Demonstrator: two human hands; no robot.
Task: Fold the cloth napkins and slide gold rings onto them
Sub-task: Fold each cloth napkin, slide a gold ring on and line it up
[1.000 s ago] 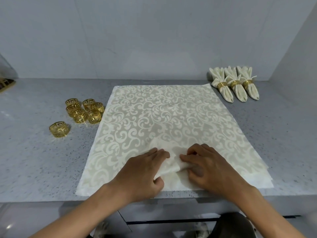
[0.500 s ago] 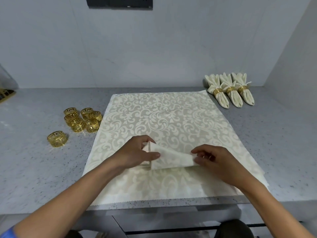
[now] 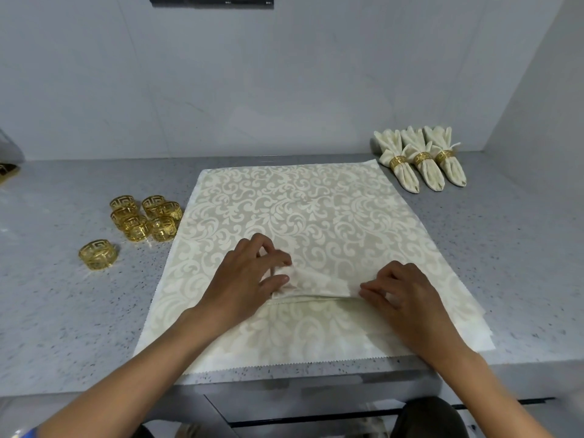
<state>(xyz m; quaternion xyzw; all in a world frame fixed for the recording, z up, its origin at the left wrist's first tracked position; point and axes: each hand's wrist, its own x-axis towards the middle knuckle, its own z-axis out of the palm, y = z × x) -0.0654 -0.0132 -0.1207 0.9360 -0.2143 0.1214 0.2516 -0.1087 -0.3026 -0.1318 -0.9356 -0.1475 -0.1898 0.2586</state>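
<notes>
Hands are both working mid-napkin on the counter: left hand and right hand are each pinching one end of a raised fold between curled fingers.

The surface lay bare at 3 o'clock of the spread cloth and along its 12 o'clock edge up to the wall. At 10 o'clock a cluster of gold rings blocked passage, one lone ring at 9. Three ringed napkins stood at 1 o'clock.
</notes>
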